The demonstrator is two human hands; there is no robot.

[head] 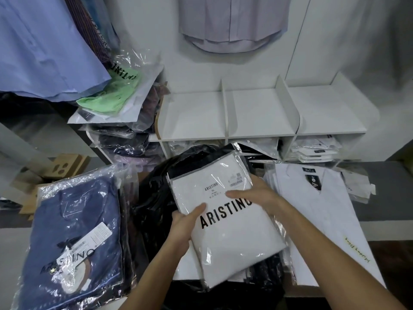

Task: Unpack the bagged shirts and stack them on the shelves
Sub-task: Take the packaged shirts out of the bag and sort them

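Note:
A white folded shirt in a clear plastic bag (232, 233) printed ARISTINO is held in front of me over a heap of black bagged shirts (156, 198). My left hand (185, 229) grips the bag's left edge, thumb on top. My right hand (254, 195) holds the right edge, thumb lying across the front near the label. Beyond stands a white shelf unit (261, 113) whose top has three bare divided bays. Its lower compartments hold folded shirts.
A navy bagged shirt (76, 233) lies at the left. A white unbagged shirt (317, 204) lies at the right. A green bagged shirt (111, 95) tops a stack left of the shelf. Shirts hang above: a blue one (44, 48) and a pale one (232, 23). Cardboard (64, 166) sits on the floor.

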